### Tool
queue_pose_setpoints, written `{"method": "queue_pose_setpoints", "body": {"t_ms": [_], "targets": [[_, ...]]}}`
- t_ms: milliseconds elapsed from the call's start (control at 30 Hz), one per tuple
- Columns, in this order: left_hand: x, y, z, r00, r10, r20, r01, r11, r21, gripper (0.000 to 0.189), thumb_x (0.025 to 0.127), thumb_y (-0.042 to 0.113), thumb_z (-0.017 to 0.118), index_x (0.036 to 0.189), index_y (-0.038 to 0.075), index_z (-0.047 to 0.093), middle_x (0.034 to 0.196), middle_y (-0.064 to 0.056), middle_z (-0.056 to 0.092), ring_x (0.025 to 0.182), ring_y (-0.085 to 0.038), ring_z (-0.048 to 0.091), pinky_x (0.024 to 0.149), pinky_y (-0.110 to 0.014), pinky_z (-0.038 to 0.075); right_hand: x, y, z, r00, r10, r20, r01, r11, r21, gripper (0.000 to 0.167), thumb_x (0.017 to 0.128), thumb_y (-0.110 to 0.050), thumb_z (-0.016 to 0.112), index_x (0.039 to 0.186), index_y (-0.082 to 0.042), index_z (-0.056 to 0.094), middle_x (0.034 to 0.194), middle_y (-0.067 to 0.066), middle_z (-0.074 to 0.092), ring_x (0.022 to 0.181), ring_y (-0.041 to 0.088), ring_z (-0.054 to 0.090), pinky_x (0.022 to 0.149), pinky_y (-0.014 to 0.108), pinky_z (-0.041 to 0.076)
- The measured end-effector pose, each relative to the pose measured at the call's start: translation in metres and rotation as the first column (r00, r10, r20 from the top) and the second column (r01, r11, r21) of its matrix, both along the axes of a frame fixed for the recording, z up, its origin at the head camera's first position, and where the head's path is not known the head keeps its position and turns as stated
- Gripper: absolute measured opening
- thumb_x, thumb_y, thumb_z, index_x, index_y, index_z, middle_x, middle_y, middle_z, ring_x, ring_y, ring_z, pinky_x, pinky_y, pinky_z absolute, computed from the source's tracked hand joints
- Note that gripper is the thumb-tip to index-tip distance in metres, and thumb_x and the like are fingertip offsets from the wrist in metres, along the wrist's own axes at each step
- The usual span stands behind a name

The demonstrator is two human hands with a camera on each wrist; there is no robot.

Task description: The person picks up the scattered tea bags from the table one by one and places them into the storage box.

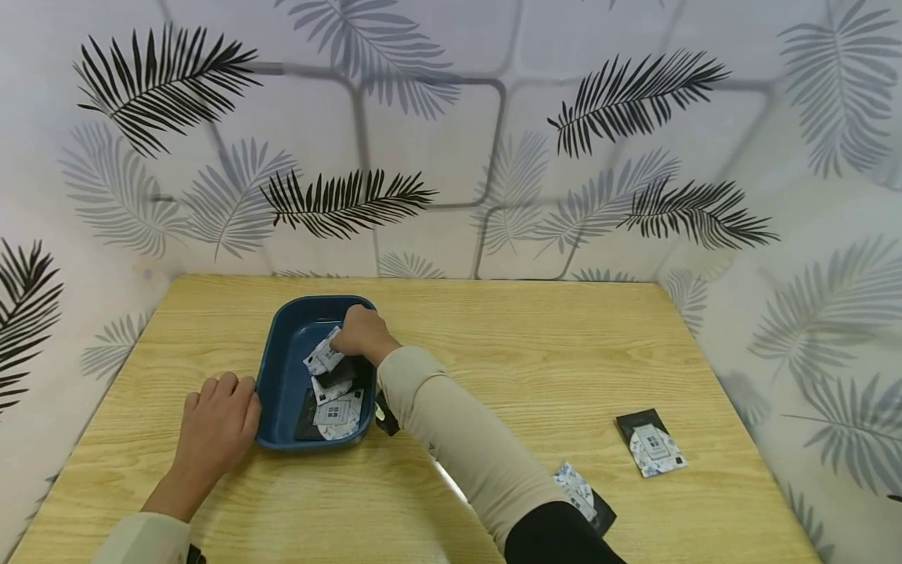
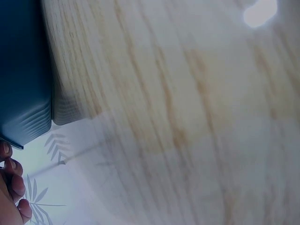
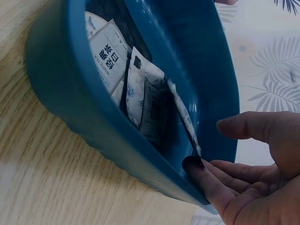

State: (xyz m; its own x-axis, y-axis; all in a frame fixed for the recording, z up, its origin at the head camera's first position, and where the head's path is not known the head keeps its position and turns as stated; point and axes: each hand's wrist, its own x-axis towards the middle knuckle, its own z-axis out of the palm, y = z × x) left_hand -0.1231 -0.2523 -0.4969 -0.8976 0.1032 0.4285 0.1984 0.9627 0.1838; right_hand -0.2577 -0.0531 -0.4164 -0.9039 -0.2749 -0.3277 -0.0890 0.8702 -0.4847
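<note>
A deep blue tray [image 1: 282, 376] on the table holds several black-and-white tea sachets [image 1: 340, 413]. One label [image 3: 111, 55] reads "WHITE TEA" in the right wrist view. My right hand [image 1: 364, 335] reaches in over the far right part of the tray. Its index fingertip touches the end of an upright sachet [image 3: 186, 119], while the thumb [image 3: 243, 127] stands apart from it. Beside the tray's left wall, my left hand [image 1: 218, 419] rests with its fingertips [image 2: 18, 183] right at the rim; its thumb is hidden in the left wrist view.
Two more sachets lie on the wooden table [image 1: 493, 329] to the right: one sachet [image 1: 651, 443] farther out, another sachet [image 1: 585, 499] partly behind my right sleeve [image 1: 479, 439]. A leaf-patterned wall covering [image 1: 451, 141] rises behind the table.
</note>
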Motion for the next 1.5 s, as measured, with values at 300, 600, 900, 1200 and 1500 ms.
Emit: {"method": "queue_pose_setpoints", "body": {"t_ms": [300,600,900,1200,1500], "targets": [[-0.002,0.002,-0.001,1.000,0.003,0.013,-0.003,1.000,0.000,0.017,0.096,0.013,0.050,0.080,0.008,0.048,0.079,-0.008,0.044,0.071,-0.026,0.037,0.062,-0.038,0.024,0.002,0.007,-0.001,1.000,0.007,-0.004,-0.007,0.999,-0.042,0.035,0.093,-0.026,0.067,0.070,-0.014,0.043,0.064,-0.002,0.037,0.057,0.013,0.040,0.057,0.027,0.036],[-0.004,0.003,0.001,1.000,0.001,0.018,-0.001,1.000,0.001,0.016,0.096,0.013,0.051,0.081,0.007,0.049,0.081,-0.009,0.046,0.072,-0.026,0.039,0.062,-0.039,0.024,0.001,0.010,0.006,0.998,0.061,-0.020,-0.062,0.996,-0.069,0.056,0.092,-0.023,0.067,0.050,-0.017,0.030,0.047,-0.006,0.019,0.042,0.009,0.015,0.046,0.024,0.023],[-0.003,0.004,0.002,1.000,-0.001,0.027,0.001,1.000,0.003,0.015,0.097,0.013,0.051,0.083,0.007,0.050,0.081,-0.010,0.046,0.072,-0.026,0.038,0.062,-0.038,0.023,0.005,0.029,0.025,0.996,0.067,-0.065,-0.073,0.993,-0.094,0.042,0.093,-0.025,0.068,0.059,-0.019,0.044,0.058,-0.008,0.036,0.051,0.009,0.032,0.056,0.024,0.032],[-0.001,0.004,0.003,0.999,0.001,0.045,-0.001,1.000,0.000,0.016,0.098,0.014,0.049,0.084,0.006,0.050,0.080,-0.010,0.045,0.071,-0.027,0.037,0.063,-0.037,0.022,0.006,0.060,0.027,0.992,0.036,-0.122,-0.048,0.994,-0.096,0.016,0.091,-0.025,0.067,0.082,-0.013,0.064,0.082,-0.002,0.064,0.061,0.008,0.044,0.063,0.023,0.039],[0.001,0.001,0.001,0.999,0.002,0.046,-0.002,1.000,0.010,0.015,0.097,0.014,0.048,0.084,0.006,0.049,0.082,-0.011,0.047,0.073,-0.028,0.038,0.063,-0.038,0.022,0.006,0.094,0.021,0.990,0.046,-0.131,-0.050,0.998,-0.026,0.017,0.092,-0.022,0.065,0.097,-0.007,0.071,0.104,0.005,0.074,0.077,0.013,0.065,0.076,0.027,0.053]]}}
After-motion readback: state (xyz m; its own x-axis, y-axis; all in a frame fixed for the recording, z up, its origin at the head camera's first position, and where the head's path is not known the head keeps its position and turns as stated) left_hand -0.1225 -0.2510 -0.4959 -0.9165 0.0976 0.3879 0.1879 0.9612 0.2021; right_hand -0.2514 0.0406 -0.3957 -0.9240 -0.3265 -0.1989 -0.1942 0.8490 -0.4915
